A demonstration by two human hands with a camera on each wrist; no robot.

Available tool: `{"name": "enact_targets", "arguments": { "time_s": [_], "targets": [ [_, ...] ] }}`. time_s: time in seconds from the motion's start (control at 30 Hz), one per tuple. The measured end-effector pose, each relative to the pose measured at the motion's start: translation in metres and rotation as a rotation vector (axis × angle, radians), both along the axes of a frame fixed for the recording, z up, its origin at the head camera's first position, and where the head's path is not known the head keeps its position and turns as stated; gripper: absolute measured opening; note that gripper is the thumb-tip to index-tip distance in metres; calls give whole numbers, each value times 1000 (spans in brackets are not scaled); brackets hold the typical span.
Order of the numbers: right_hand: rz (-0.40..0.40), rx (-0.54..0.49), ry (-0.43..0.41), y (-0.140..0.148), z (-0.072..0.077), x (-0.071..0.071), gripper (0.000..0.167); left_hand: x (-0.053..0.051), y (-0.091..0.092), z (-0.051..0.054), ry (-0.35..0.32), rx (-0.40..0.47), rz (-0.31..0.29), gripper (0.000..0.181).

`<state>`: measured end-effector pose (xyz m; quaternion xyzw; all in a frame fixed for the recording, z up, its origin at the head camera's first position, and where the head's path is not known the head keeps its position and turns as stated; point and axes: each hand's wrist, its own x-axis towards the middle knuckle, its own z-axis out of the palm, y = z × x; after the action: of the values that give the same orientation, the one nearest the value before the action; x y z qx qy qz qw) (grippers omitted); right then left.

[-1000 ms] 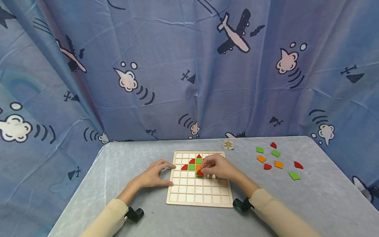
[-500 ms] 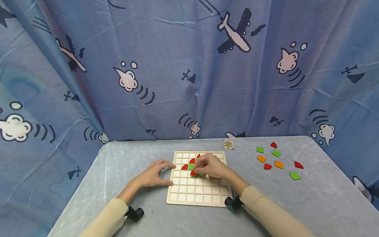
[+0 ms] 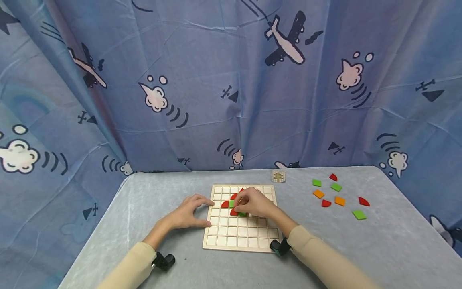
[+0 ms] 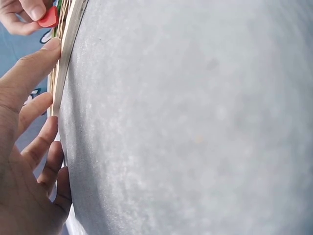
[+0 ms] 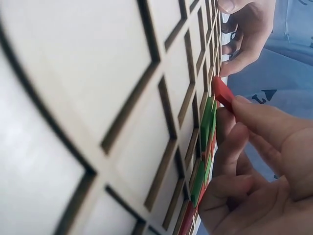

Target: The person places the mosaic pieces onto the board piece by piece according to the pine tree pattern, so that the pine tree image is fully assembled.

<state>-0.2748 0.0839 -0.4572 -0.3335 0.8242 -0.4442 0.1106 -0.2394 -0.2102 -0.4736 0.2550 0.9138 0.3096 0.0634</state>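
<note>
A square wooden grid board (image 3: 227, 242) lies on the table, with red and green pieces in some of its upper cells. My right hand (image 3: 255, 203) pinches a red quarter-round piece (image 3: 234, 212) between thumb and finger, over the board just left of a green square (image 3: 242, 214). The right wrist view shows the red piece (image 5: 223, 92) tilted at the fingertips of the right hand (image 5: 264, 156). My left hand (image 3: 187, 212) touches the board's left edge, thumb and index finger spread; in the left wrist view its fingers (image 4: 34, 68) are fairly straight along the rim.
Loose green squares (image 3: 359, 214), orange squares (image 3: 340, 200) and red quarter-rounds (image 3: 363, 201) lie on the table to the right. A small patterned card (image 3: 278, 176) is behind the board. A blue printed curtain (image 3: 202, 88) hangs behind the table (image 3: 173, 277).
My right hand has moved left over the board with the red piece, from over the green square to the cell left of it. The left hand has stayed at the board's edge.
</note>
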Motion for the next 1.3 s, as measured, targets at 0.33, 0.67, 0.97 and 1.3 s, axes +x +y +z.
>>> {"name": "enact_targets", "arguments": {
  "time_s": [0.33,0.67,0.97,1.3],
  "targets": [
    [-4,24,38,-3,1,1,6,0,1,0,0,-1,1,63],
    [-20,39,48,-5,1,2,12,1,0,0,0,-3,6,63],
    [-25,81,66,-6,4,3,13,2,0,2,1,-1,2,64],
    [-36,109,83,-6,5,2,13,1,0,2,5,3,-5,63]
  ]
}}
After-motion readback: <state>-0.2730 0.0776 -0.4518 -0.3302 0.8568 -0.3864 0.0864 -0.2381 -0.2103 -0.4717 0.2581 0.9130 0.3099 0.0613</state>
